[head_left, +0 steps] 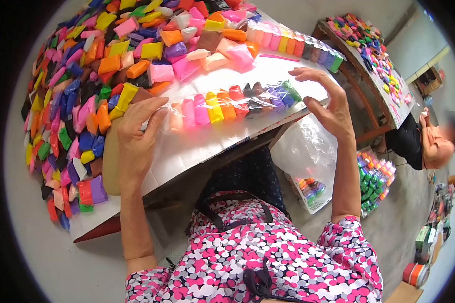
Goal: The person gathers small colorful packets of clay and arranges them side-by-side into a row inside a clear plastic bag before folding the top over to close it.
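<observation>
On the white tabletop in front of me lies a clear plastic bag (227,107) holding a row of small coloured packets, from peach and pink through yellow, orange and red to black, blue and green. My left hand (139,123) is at the bag's left end, thumb and fingers pinched on its edge. My right hand (331,103) hovers past the green end, thumb and fingers apart, with nothing in it. Behind lies a second filled bag (296,43), near a thin pink strip (279,58).
A large heap of coloured packets (101,65) covers the table's left and back. Below on the right stand a white basket (316,204) with filled bags and a pile of bags (374,177). Another packet-covered table (402,108) and a seated person (435,144) are at right.
</observation>
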Demonstrator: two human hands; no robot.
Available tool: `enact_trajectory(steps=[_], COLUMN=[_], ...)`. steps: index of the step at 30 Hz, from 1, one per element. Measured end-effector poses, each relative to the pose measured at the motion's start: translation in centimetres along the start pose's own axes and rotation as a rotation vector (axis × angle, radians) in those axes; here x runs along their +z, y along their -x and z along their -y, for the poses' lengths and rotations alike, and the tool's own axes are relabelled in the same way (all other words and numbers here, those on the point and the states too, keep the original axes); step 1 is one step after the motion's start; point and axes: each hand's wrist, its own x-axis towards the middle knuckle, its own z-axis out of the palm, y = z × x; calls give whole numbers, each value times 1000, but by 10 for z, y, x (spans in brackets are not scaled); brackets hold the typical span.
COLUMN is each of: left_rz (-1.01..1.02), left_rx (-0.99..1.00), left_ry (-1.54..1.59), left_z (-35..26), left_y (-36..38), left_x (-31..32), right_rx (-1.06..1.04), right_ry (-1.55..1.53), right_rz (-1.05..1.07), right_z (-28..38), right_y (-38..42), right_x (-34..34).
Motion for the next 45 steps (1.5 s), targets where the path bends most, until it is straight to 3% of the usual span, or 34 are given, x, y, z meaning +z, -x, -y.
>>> enact_trajectory(steps=[2, 9, 15, 18, 27, 30, 33, 37, 40, 42, 45], left_rz=[-29, -152, -216, -261, -407, -420, -432, -431, -775, -633, -373], left_rx=[-32, -168, -227, -228, -379, -398, -384, -359, 94, 317, 407], left_ry=[34, 241, 242, 196, 156, 183, 140, 118, -604, -403, -207], left_z=[2, 14, 15, 21, 21, 24, 22, 18, -8, -16, -21], left_y=[0, 3, 3, 0, -5, -5, -5, -3, -1, 25, 28], left_x=[2, 19, 26, 33, 43, 43, 44, 42, 37, 46, 70], right_rx=[-139, -538, -568, -580, -596, -516, -655, -576, -508, -438, -435], right_ry=[113, 275, 417, 438, 618, 531, 421, 413, 332, 249, 140], right_rz=[-36, 178, 293, 230, 301, 312, 145, 173, 234, 316, 333], right_z=[24, 56, 47, 52, 52, 64, 66, 64, 62, 61, 56], right_y=[-13, -57, -66, -68, -76, -75, -77, -76, -79, -83, -89], right_x=[6, 78, 89, 95, 105, 106, 115, 120, 119, 114, 115])
